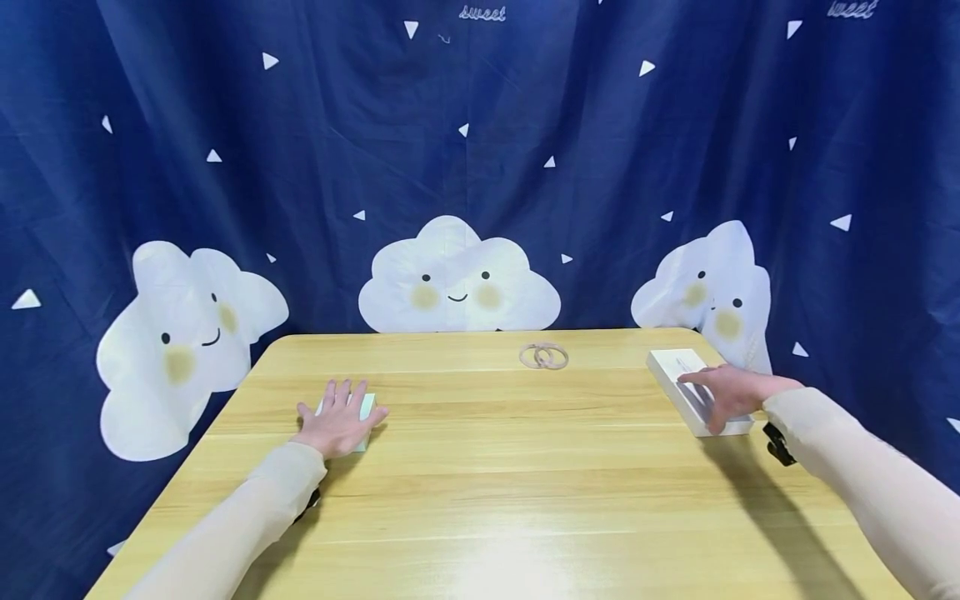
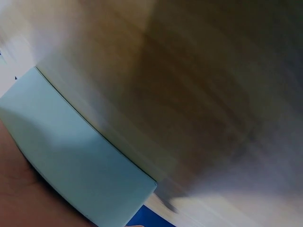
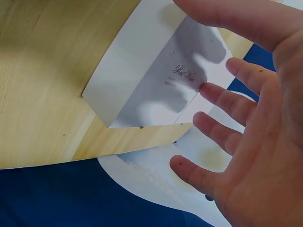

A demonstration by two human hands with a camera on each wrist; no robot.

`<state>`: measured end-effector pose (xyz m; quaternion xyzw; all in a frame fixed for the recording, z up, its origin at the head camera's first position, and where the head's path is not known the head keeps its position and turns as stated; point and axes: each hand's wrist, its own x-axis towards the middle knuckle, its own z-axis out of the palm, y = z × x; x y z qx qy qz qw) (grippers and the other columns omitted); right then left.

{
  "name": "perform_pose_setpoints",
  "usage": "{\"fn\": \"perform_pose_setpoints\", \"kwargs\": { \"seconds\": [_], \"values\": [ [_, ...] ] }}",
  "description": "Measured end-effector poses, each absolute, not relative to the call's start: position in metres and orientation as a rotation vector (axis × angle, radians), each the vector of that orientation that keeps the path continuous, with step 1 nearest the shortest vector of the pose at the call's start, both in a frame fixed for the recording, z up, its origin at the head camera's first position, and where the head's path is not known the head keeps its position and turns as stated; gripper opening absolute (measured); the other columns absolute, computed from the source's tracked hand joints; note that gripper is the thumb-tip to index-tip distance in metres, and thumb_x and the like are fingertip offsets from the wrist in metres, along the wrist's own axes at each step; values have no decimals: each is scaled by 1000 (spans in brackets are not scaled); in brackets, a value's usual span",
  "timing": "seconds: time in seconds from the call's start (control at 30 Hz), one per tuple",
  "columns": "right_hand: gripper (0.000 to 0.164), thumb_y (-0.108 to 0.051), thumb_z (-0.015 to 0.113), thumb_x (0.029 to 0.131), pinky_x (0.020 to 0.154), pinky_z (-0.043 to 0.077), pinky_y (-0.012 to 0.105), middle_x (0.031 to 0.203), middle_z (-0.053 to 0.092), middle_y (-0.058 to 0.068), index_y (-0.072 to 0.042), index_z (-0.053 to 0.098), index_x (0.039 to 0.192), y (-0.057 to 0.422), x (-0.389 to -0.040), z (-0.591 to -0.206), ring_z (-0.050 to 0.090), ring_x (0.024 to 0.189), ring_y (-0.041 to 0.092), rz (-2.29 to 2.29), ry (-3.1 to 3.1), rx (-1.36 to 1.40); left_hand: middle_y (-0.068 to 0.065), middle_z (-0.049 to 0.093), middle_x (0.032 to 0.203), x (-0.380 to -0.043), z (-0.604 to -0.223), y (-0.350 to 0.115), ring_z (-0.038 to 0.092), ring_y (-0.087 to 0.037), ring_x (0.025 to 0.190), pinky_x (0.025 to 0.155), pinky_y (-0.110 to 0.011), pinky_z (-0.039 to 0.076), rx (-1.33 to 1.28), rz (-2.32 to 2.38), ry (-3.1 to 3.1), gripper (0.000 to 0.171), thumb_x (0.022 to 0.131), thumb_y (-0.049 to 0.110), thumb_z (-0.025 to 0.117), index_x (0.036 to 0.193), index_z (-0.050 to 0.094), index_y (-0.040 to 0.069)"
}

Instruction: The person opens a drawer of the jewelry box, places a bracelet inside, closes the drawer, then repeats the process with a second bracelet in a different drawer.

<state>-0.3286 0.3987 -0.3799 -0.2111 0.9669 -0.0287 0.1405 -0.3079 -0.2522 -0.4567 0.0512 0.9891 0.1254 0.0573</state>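
Observation:
My left hand (image 1: 339,423) lies with spread fingers over a small mint-green box (image 1: 367,408) at the table's left side. In the left wrist view, that box's pale green face (image 2: 80,151) shows beside part of the palm. At the far right, my right hand (image 1: 729,393) hovers over a white box (image 1: 677,362). The right wrist view shows its fingers (image 3: 227,97) spread and slightly bent beside the white box, which bears small script lettering. Whether a fingertip touches the lid, I cannot tell.
Two overlapping pinkish rings (image 1: 543,356) lie near the back edge of the wooden table (image 1: 480,467). Behind it hangs a dark blue curtain (image 1: 480,175) with printed clouds and triangles.

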Motion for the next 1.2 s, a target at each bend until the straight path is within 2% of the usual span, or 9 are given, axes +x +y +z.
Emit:
{"fn": "perform_pose_setpoints", "kwargs": {
  "seconds": [0.53,1.2],
  "values": [
    [91,-16,88,53,73,47,33,105,66,13,2,56,136,401,-326,-385,52,82,20,-48,2859,-727,-29,10,165,-301,-454,-250,-3,-51,152,99,-88,-6,150,380,3013,88,101,69,29,162,15,7],
    [89,-13,87,54,67,45,31,99,64,9,2,55,136,398,-320,-385,50,79,19,-43,2881,-686,-29,10,165,-301,-456,-251,-1,-51,152,100,-88,-6,159,388,3027,90,100,71,28,161,18,6]
  ]
}}
